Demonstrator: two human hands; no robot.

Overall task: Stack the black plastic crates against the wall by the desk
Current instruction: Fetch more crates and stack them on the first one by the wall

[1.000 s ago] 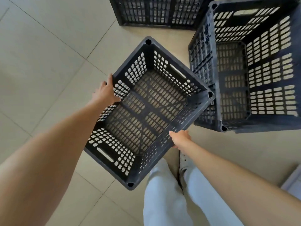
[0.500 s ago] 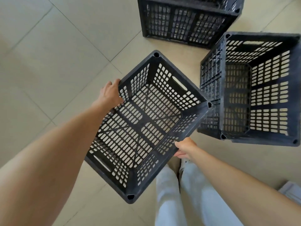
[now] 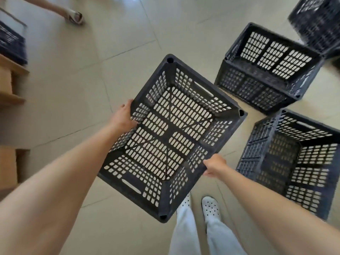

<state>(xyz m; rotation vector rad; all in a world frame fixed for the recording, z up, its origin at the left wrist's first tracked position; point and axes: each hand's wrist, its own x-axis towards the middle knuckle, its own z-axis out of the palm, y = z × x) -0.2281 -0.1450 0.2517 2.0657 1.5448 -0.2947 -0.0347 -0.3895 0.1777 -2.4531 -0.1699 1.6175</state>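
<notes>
Crate point(image 3: 171, 137) is held aloft, clenched at opposite rims by left hand point(image 3: 122, 116) and right hand point(image 3: 214, 165); since a second ago it has been swung leftward toward the desk point(image 3: 11, 70), away from the floor crates point(image 3: 266, 70).

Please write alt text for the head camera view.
Both hands, left hand and right hand, hold an empty black crate above a tiled floor. Three more crates stand at right; a wooden desk is at left.

Another person's sandalled foot point(image 3: 74, 17) on beige tiled floor point(image 3: 77, 74).
</notes>
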